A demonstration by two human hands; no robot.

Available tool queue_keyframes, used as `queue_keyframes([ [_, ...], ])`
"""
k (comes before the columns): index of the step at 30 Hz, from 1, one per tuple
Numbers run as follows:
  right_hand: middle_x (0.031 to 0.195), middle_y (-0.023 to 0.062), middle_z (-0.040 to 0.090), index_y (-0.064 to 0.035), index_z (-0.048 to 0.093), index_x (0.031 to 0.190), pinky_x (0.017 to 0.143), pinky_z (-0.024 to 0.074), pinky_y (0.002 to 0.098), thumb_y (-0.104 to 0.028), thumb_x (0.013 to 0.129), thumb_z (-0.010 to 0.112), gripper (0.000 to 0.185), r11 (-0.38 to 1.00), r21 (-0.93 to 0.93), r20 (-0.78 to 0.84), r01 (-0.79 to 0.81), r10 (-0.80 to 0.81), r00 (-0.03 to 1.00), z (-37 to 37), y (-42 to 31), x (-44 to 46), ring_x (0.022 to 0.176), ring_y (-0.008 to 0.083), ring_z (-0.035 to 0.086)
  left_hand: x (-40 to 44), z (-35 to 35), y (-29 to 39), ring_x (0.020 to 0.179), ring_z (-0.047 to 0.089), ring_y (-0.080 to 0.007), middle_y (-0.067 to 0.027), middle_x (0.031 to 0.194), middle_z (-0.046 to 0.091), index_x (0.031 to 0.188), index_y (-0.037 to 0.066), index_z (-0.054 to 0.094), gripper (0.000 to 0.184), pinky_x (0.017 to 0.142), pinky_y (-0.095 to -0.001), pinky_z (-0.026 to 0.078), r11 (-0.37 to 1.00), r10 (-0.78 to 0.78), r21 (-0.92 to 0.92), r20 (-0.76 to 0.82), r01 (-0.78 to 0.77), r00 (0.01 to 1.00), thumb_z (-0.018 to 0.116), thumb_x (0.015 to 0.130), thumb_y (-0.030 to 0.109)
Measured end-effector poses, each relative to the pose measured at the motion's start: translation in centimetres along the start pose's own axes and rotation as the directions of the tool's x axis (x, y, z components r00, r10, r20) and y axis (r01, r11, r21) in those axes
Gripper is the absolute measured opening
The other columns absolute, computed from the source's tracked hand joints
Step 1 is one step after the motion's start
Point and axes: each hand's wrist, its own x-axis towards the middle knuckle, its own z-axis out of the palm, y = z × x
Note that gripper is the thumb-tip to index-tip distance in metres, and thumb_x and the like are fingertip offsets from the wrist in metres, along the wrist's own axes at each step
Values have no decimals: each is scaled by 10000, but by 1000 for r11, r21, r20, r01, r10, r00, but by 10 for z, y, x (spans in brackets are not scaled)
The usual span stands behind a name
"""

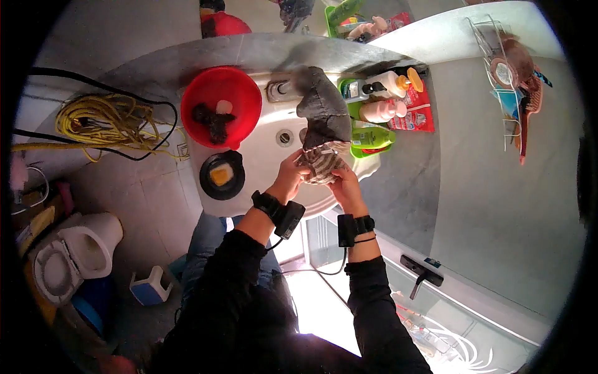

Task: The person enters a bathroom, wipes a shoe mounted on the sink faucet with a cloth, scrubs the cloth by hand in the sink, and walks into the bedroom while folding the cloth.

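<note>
A dark grey cloth item point(327, 115) with a striped, brownish end point(322, 163) is stretched over the right side of the white sink point(265, 168). My left hand point(290, 177) grips the striped part from its left side, fingers closed on it. On the other side of the same part, my right hand point(346, 186) holds it with bent fingers. Both hands are close together near the sink's front edge. The drain point(284, 138) lies left of the cloth, and the faucet point(281, 91) is behind it.
A red basin point(250, 93) with dark cloth stands at the sink's left, above a black dish point(232, 189) with a yellow sponge point(221, 174). Bottles point(372, 134) stand at the right. A toilet point(93, 246), a small stool point(149, 288) and coiled yellow hose point(87, 118) are at the left.
</note>
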Motion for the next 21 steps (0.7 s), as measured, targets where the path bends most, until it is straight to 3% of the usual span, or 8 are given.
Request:
queue_keyframes([
  [4,1003,110,479,-5,357,1124,745,432,345,60,672,408,459,994,-2,-48,106,-106,993,0,-2,-3,885,226,494,-3,1,2,796,537,-153,-71,940,523,1079,3,406,484,647,-245,442,999,-40,-18,-24,40,999,425,606,-100],
  [10,988,120,489,5,392,1080,798,402,322,119,630,398,465,979,-58,-98,196,-201,975,2,-8,-6,903,235,487,2,-20,-16,791,512,-153,-73,960,508,1102,17,388,474,647,-245,417,976,-159,131,-122,175,980,413,636,-67],
  [12,983,119,493,6,396,1076,787,408,313,127,629,398,464,977,-73,-110,200,-207,972,-3,-8,-4,895,228,491,-1,-17,-12,858,486,-167,-86,993,496,1107,14,393,455,698,-273,398,931,-216,210,-340,297,915,415,657,-47],
  [13,978,119,496,6,401,1073,776,414,303,135,628,398,463,975,-89,-122,204,-214,969,-6,-8,-2,888,220,495,0,-22,-16,858,486,-167,-86,993,496,1107,14,393,455,698,-273,398,931,-216,210,-340,298,915,415,657,-47],
  [15,962,98,504,7,426,1053,751,419,271,144,628,416,447,971,-98,-110,217,-228,968,-8,-8,-2,866,189,501,4,-36,-27,935,425,-191,-76,1058,441,1170,40,352,526,784,-401,326,908,-214,284,-317,308,924,458,655,54],
  [16,947,78,511,8,452,1034,727,424,240,153,627,434,432,967,-108,-96,232,-242,965,-8,-9,-1,844,158,506,2,-32,-22,935,425,-191,-76,1058,441,1170,40,352,526,784,-401,326,908,-214,284,-318,308,924,458,655,54],
  [18,945,74,512,7,458,1026,725,424,238,150,631,455,420,957,-144,-91,252,-266,960,-8,-10,-1,841,154,507,-4,-17,-7,893,448,-178,-63,1011,467,1148,57,382,484,780,-380,332,816,-136,495,-336,297,932,444,669,65],
  [21,930,68,517,5,471,999,723,424,235,138,636,496,387,927,-232,-104,295,-326,940,-5,-9,-2,829,145,511,1,-14,-5,860,462,-167,-49,962,494,1112,54,406,404,776,-370,333,794,-138,550,-251,259,958,445,714,104],
])
